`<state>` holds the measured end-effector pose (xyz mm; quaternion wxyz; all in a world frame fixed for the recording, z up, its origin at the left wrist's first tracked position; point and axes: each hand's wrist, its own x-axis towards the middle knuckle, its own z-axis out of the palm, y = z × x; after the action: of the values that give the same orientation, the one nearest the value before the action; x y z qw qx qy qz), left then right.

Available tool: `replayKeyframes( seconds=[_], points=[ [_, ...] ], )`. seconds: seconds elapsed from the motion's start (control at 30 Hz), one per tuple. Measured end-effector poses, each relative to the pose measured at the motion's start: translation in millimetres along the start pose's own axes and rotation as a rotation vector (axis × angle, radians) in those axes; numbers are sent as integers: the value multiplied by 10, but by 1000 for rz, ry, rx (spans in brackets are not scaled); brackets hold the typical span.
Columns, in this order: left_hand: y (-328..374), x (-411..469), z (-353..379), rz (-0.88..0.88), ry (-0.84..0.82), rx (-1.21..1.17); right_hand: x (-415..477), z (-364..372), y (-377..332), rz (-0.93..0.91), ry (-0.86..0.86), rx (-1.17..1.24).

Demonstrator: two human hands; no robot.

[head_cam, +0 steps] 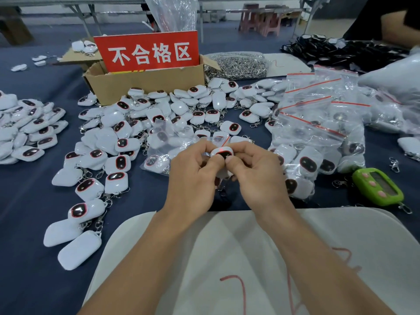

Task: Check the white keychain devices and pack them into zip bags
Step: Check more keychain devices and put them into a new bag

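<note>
A: The left hand (193, 169) curls round the white keychain device (221, 153), thumb on its face, held up dead centre.
B: The right hand (256, 171) pinches it too. Best to steady it, read that red glow, then go right for a zip bag (318, 114).

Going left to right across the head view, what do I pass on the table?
From the left: pile of white keychain devices → cardboard box with the red sign → held keychain device → heap of zip bags → green gadget.
</note>
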<state>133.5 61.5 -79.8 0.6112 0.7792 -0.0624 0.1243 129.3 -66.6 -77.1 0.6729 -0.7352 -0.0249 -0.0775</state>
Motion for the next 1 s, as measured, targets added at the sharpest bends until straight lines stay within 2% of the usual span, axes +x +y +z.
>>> replayKeyframes(
  seconds=[0.33,0.5,0.57,0.67,0.83,1.0],
  points=[
    [9,-48,-4,-8,-6,-106,-5,27,4,-13,-70,49],
    [42,-53,-22,5,-10,-48,24,31,9,-11,-32,6],
    [20,-44,-12,13,18,46,37,20,16,-22,-30,-50],
    [32,-21,-4,74,142,275,34,-18,23,-145,22,-212],
    [58,16,-65,121,47,260,-5,-51,-16,-251,178,-421],
    [14,4,-53,77,88,284,-42,-62,-76,-380,282,-511]
  ],
)
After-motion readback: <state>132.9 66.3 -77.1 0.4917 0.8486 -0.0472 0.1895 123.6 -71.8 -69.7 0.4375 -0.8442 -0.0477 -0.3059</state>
